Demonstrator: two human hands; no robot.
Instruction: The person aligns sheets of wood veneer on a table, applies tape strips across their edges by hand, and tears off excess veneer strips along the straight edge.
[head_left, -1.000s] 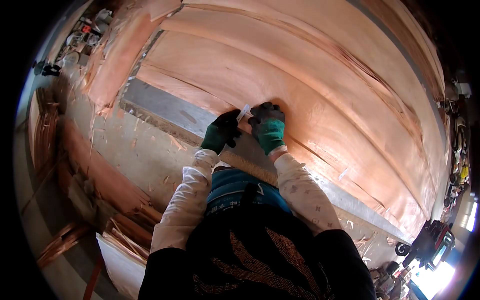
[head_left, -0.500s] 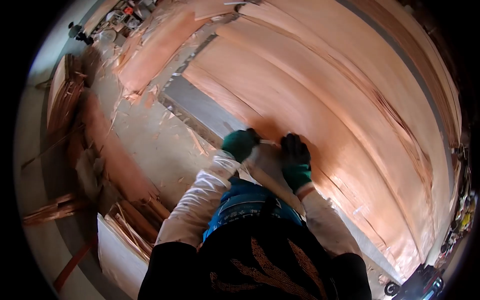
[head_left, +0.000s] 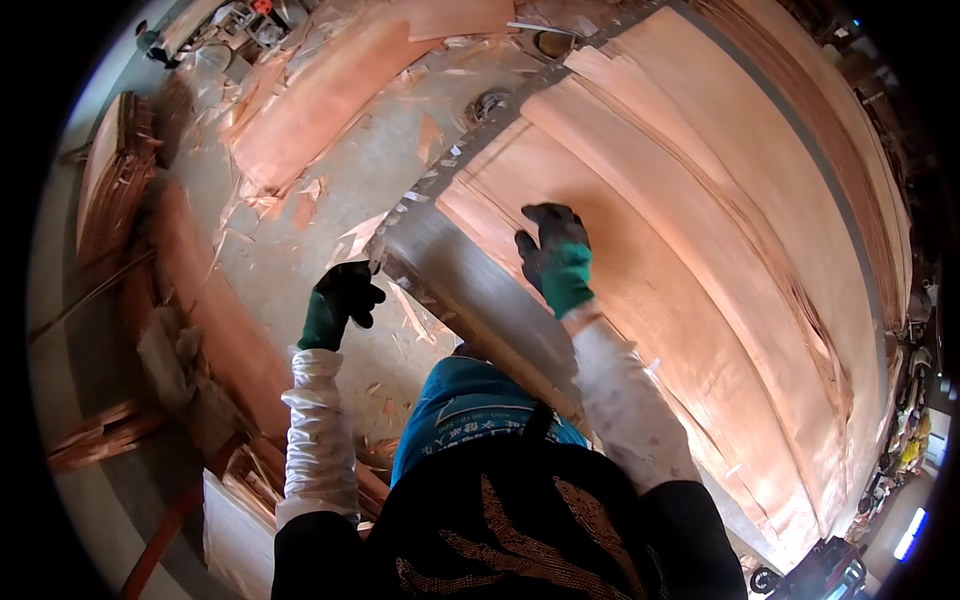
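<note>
Both hands wear black gloves with green cuffs. My left hand [head_left: 345, 295] hangs just beyond the near-left corner of the workbench [head_left: 460, 265], its fingers curled in. A small pale bit shows at its fingertips; whether the hand grips it, I cannot make out. Over the nearest wood veneer sheet [head_left: 620, 260] is my right hand [head_left: 555, 250], fingers bent but apart and nothing visible in them. It casts a shadow on the sheet; contact is unclear. Several long reddish sheets lie side by side there, their edges wavy and partly overlapping.
White bits stick along the bench's dark left edge [head_left: 440, 175]. Veneer pieces [head_left: 310, 110] and scraps litter the floor at left. A stack of veneer [head_left: 115, 180] leans by the wall. Farther off, a person [head_left: 152, 42] is at the upper left.
My hands were close together at the bench's near edge. The left has swung left to the corner, and the right has moved up and left over the veneer. The view has shifted.
</note>
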